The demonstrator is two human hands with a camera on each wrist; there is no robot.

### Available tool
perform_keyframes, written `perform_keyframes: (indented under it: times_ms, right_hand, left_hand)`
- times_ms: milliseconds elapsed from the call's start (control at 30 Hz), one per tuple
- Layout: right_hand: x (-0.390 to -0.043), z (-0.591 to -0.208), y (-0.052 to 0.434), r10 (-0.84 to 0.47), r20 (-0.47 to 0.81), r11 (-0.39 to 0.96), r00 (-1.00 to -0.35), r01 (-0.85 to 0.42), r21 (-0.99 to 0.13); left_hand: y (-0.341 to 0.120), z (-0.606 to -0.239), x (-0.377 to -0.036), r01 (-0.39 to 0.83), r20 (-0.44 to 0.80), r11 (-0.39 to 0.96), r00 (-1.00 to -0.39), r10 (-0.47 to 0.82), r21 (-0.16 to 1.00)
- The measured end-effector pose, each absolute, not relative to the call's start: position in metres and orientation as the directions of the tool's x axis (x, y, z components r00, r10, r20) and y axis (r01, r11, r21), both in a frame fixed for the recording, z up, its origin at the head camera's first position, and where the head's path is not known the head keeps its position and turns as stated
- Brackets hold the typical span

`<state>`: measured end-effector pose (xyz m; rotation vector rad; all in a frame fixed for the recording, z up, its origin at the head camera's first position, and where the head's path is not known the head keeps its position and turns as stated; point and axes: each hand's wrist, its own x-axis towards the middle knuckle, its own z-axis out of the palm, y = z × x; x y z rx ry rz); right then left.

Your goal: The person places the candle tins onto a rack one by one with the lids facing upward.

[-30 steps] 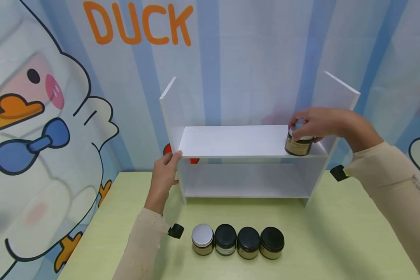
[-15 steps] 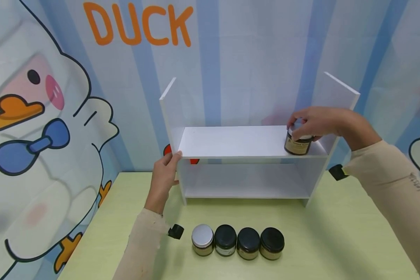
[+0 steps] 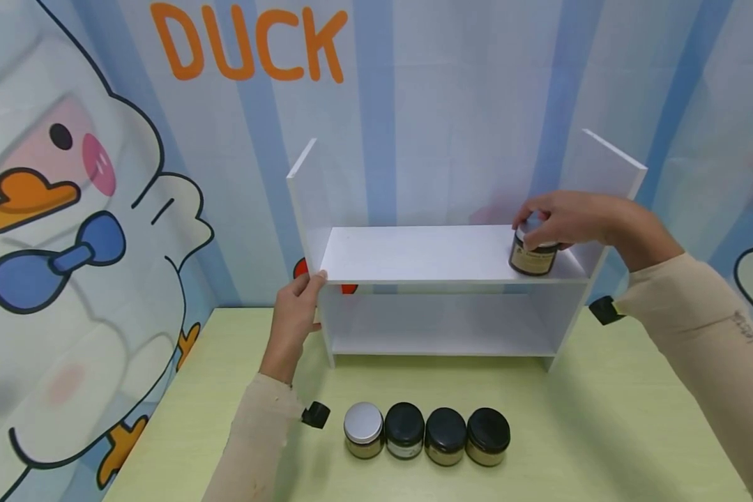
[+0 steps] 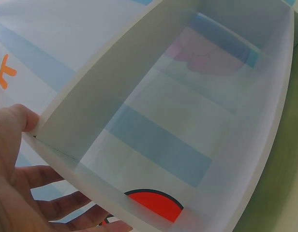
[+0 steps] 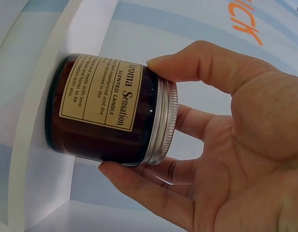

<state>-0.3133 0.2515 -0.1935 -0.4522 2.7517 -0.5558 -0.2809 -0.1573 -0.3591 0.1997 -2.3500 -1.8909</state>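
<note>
Standing on the green table (image 3: 602, 418) against a striped duck backdrop (image 3: 69, 209), the white shelf (image 3: 427, 254) is the biggest thing here, with two open tiers and tall side panels. The left hand (image 3: 295, 314) steadies its left front corner: the thumb lies on the upper board's edge and the fingers, fairly straight, reach behind the side panel, as the left wrist view shows; whether they press or merely rest is hard to tell from there. The right hand (image 3: 571, 219) grips a jar (image 3: 532, 256) from above, thumb and fingers curled round its silver lid. That jar, dark glass with a cream label reading "scented candle", sits at the right end of the upper board, just beside the right panel. Four more jars stand in a touching row near the table's front edge: a silver-lidded one (image 3: 362, 429) at the left and three black-lidded ones (image 3: 445, 434).
</note>
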Motion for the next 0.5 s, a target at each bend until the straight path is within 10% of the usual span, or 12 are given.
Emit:
perform_keyframes:
  times_ms: [500]
  right_hand:
    - [-0.3197, -0.1941, 0.25, -0.326, -0.208, 0.883, -0.922, -0.218, -0.415]
  left_hand:
    - [-0.1574, -0.358, -0.2798, -0.034, 0.003, 0.21, -0.985, -0.175, 0.977]
